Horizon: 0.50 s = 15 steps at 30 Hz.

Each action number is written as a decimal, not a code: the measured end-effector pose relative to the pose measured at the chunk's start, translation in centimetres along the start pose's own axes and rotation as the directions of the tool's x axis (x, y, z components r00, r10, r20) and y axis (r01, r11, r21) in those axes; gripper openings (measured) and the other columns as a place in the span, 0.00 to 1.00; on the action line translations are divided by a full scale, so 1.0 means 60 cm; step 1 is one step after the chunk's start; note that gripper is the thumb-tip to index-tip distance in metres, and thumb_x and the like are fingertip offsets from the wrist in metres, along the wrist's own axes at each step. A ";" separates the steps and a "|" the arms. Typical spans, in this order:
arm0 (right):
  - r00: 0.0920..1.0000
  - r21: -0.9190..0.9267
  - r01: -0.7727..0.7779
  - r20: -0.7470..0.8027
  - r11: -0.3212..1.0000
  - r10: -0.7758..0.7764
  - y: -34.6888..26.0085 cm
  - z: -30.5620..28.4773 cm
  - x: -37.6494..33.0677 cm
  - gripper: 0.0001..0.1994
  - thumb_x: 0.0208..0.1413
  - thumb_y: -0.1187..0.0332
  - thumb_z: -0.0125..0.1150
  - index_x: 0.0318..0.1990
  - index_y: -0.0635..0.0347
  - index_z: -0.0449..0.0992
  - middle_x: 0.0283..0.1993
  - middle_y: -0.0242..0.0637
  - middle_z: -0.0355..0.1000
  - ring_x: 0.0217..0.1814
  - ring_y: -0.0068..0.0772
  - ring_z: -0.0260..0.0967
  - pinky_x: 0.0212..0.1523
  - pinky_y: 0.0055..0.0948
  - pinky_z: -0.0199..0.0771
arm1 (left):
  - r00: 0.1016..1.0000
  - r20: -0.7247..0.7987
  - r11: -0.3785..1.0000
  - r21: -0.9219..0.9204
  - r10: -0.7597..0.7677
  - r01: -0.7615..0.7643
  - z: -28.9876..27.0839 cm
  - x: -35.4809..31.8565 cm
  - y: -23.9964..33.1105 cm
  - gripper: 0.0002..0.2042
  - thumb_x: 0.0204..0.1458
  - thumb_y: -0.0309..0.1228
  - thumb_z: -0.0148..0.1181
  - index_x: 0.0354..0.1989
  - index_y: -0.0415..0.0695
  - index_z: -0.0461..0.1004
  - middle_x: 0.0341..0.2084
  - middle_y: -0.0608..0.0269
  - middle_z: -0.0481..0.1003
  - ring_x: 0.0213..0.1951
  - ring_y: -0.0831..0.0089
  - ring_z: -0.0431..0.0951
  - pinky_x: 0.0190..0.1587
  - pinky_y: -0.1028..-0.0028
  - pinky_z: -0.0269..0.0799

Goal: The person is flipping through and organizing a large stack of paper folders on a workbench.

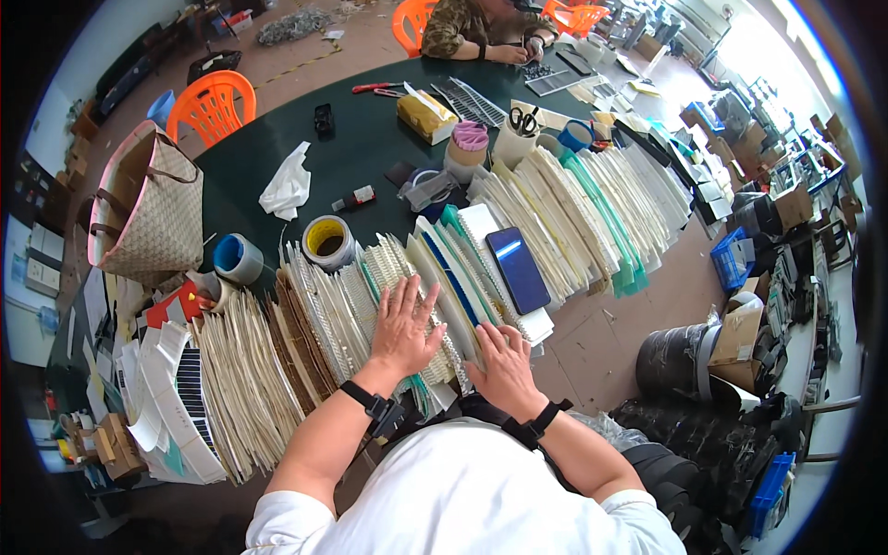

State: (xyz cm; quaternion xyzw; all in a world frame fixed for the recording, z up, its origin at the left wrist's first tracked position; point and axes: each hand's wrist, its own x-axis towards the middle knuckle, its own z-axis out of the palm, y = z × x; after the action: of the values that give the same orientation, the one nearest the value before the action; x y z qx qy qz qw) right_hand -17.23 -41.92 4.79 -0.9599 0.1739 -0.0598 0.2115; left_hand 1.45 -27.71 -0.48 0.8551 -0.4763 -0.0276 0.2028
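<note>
A long row of thin cards and sheets (245, 370), mostly white and cream with some green ones, stands packed along the near table edge. My left hand (403, 328) lies on top of the middle of the row, fingers spread. Just right of it, my right hand (507, 368) rests with fingers outstretched on the sheets' near edges. Neither hand grips anything that I can see. Beyond my right hand a dark blue phone (518, 270) lies on the white sheets. A roll of tape (327, 242) with a yellow core sits behind my left hand.
On the dark green table (277, 139) are a crumpled tissue (287, 182), a yellow tissue pack (426, 115) and a scissors cup (516, 139). A patterned tote bag (153, 208) stands left. A person in camouflage (476, 32) works across. Boxes and a black drum (673, 361) crowd the right floor.
</note>
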 end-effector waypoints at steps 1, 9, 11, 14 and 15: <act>0.999 0.024 0.035 0.035 0.999 -0.036 -0.001 -0.005 0.005 0.31 0.58 0.61 0.69 0.68 0.61 0.73 0.71 0.45 0.70 0.73 0.53 0.60 0.71 0.52 0.61 | 1.000 -0.005 1.000 0.025 0.011 -0.011 -0.001 0.000 0.000 0.38 0.64 0.49 0.56 0.82 0.55 0.55 0.80 0.43 0.52 0.81 0.46 0.51 0.82 0.44 0.35; 0.976 0.109 0.187 0.090 0.976 -0.197 0.035 -0.019 0.028 0.32 0.58 0.59 0.69 0.69 0.59 0.71 0.74 0.44 0.67 0.75 0.54 0.59 0.74 0.55 0.57 | 1.000 0.011 0.997 0.078 0.017 -0.018 -0.010 -0.003 0.004 0.34 0.64 0.48 0.56 0.80 0.63 0.60 0.80 0.43 0.53 0.81 0.45 0.50 0.81 0.43 0.37; 0.982 0.096 0.173 0.064 0.980 -0.179 0.043 -0.020 0.028 0.31 0.59 0.59 0.69 0.69 0.59 0.71 0.74 0.44 0.67 0.76 0.54 0.59 0.74 0.55 0.56 | 1.000 0.019 0.998 0.070 0.001 -0.002 -0.012 -0.004 0.005 0.34 0.65 0.49 0.56 0.80 0.63 0.60 0.80 0.44 0.53 0.81 0.45 0.50 0.82 0.43 0.37; 0.977 0.055 0.196 0.079 0.979 -0.200 0.054 -0.014 0.028 0.31 0.60 0.59 0.68 0.70 0.58 0.70 0.75 0.46 0.65 0.78 0.54 0.57 0.77 0.56 0.52 | 1.000 0.017 0.998 0.057 0.005 -0.006 -0.015 -0.003 0.004 0.33 0.65 0.49 0.56 0.79 0.62 0.62 0.80 0.44 0.53 0.81 0.46 0.50 0.82 0.44 0.37; 0.976 0.060 0.199 0.081 0.978 -0.203 0.057 -0.014 0.029 0.31 0.60 0.59 0.68 0.70 0.58 0.70 0.75 0.46 0.65 0.78 0.54 0.57 0.77 0.56 0.52 | 1.000 0.019 0.998 0.061 0.001 -0.002 -0.015 -0.003 0.005 0.33 0.65 0.49 0.56 0.79 0.62 0.62 0.80 0.44 0.53 0.81 0.46 0.50 0.82 0.44 0.37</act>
State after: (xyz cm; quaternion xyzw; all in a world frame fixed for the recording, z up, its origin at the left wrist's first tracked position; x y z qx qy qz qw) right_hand -16.84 -45.76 4.19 -0.9684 0.0651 -0.0438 0.2365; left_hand 1.33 -27.41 0.43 0.8603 -0.4795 -0.0210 0.1719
